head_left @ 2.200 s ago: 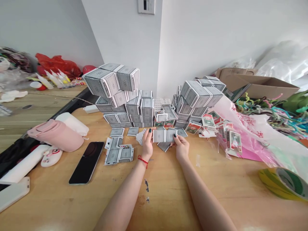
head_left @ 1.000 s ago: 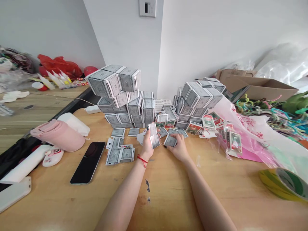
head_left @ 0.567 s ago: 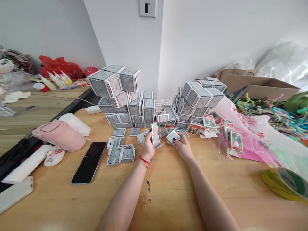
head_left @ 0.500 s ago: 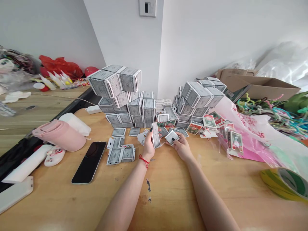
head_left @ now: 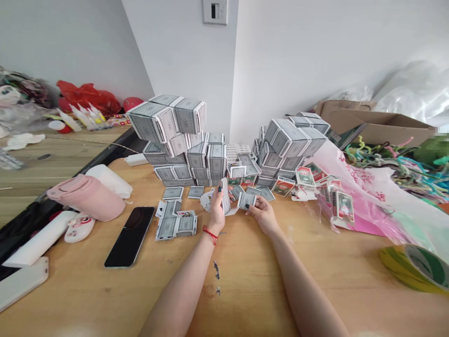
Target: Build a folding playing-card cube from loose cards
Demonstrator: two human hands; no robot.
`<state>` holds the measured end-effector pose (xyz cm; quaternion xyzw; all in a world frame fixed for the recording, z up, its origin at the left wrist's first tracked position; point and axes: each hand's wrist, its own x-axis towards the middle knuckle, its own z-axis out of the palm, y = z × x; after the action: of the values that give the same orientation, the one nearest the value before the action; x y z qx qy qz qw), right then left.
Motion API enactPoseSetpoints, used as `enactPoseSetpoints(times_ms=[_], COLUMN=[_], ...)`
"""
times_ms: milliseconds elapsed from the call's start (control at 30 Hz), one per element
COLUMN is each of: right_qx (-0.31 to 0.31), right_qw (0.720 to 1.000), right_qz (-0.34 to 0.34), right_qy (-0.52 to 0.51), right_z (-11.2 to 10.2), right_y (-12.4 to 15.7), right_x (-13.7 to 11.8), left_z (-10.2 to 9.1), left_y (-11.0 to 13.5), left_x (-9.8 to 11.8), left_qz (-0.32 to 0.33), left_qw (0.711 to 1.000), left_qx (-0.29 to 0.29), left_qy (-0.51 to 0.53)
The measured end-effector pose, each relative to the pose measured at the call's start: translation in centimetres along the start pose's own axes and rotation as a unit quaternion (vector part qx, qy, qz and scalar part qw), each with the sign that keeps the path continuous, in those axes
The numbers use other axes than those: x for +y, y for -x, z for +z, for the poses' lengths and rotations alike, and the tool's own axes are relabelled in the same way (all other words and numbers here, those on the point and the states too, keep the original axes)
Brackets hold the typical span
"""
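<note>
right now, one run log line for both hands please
left hand: holds card strip | right hand: holds card | beyond hands: card stacks | left side: phone | right side: tape

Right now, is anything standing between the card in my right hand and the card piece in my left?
Nothing separate visibly stands between the card and the card piece. A pale flap juts from the piece's lower end toward the card; whether they touch I can't tell. Loose cards lie behind, on the table.
</note>
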<state>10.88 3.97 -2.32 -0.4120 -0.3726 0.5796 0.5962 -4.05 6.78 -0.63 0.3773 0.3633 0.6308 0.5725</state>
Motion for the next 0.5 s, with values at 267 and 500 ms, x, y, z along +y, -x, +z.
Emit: enactPoseSetpoints(times_ms=[267, 500], right_qx=[-0.014, -0.051], right_qw=[1.000, 0.994], right_qz=[-0.016, -0.042], right_qy=[0.005, 0.088], right_z=[-0.07, -0.15], right_y=[0.02, 0.25], right_x=[-0.10, -0.45], left_z=[-0.29, -0.14], left_y=[-0.24, -0.15], left_x=[-0.42, -0.38], left_qz=[-0.014, -0.007], left_qw=[0.998, 0.999], left_qx=[-0.004, -0.019], left_qy=[0.053, 0.027])
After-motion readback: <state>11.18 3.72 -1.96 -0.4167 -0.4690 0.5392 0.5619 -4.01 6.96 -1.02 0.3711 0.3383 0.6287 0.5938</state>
